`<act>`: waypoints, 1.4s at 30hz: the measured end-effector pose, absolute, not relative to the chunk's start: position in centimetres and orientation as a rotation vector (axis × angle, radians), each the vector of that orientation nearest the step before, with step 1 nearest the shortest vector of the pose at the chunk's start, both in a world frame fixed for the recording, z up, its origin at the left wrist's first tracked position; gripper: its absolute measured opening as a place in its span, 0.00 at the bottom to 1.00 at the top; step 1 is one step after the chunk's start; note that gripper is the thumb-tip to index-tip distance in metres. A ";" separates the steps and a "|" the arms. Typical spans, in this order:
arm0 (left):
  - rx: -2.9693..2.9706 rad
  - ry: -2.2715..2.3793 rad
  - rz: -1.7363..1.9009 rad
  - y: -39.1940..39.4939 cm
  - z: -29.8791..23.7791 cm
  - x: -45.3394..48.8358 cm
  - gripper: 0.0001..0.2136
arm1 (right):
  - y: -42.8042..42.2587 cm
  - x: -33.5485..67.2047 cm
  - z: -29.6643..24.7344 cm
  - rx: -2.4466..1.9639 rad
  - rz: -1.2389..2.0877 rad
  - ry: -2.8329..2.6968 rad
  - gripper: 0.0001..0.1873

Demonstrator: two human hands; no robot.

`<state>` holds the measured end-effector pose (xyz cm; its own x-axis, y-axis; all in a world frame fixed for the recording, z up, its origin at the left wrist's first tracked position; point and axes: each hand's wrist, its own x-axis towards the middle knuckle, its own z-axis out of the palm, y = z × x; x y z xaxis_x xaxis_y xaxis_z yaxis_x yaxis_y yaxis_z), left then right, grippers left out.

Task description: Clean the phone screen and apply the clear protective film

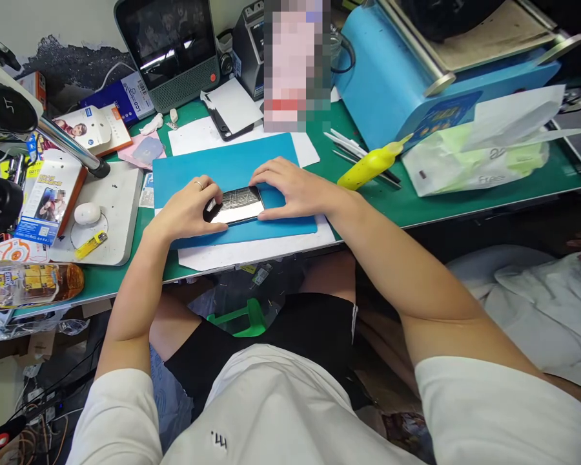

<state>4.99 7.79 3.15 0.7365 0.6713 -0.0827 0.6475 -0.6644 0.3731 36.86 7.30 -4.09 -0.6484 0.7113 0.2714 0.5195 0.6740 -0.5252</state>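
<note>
Here, the left hand (191, 206) grasps one end of a glossy phone (239, 201); the right hand (290, 190) grasps the other end. The phone lies flat on a blue mat (223, 161); white paper (281, 244) shows from beneath it.

phone (235, 205): black, white glare | mat (198, 171): plain blue | tabletop (392, 210): green

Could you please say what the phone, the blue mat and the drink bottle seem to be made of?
Phone: glossy, probably glass-faced, as it mirrors light. Blue mat: matte, perhaps silicone, by its even, low-glare surface. Drink bottle: likely clear, shiny plastic; amber contents show through.
</note>
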 end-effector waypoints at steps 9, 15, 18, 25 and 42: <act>2.560 1.001 0.092 7.8 3.0 4.9 0.22 | 7.3 36.9 -3.9 -0.966 0.572 -2.441 0.39; 2.549 1.004 0.066 7.7 3.1 5.0 0.22 | 7.3 36.9 -4.1 -0.969 0.573 -2.443 0.40; 2.543 0.990 0.075 7.7 3.1 5.0 0.22 | 7.3 37.0 -4.0 -0.963 0.580 -2.449 0.40; 2.531 1.000 0.060 7.7 3.2 5.0 0.21 | 7.2 37.0 -3.7 -0.976 0.593 -2.448 0.40; 2.547 1.035 0.001 7.7 4.0 4.1 0.22 | 7.2 37.0 -3.6 -0.980 0.598 -2.452 0.40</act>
<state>4.14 7.69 4.03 0.7275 0.6710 -0.1434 0.6707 -0.6513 0.3549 37.02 7.19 -3.63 -0.6572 0.7182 0.2286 0.5324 0.6571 -0.5337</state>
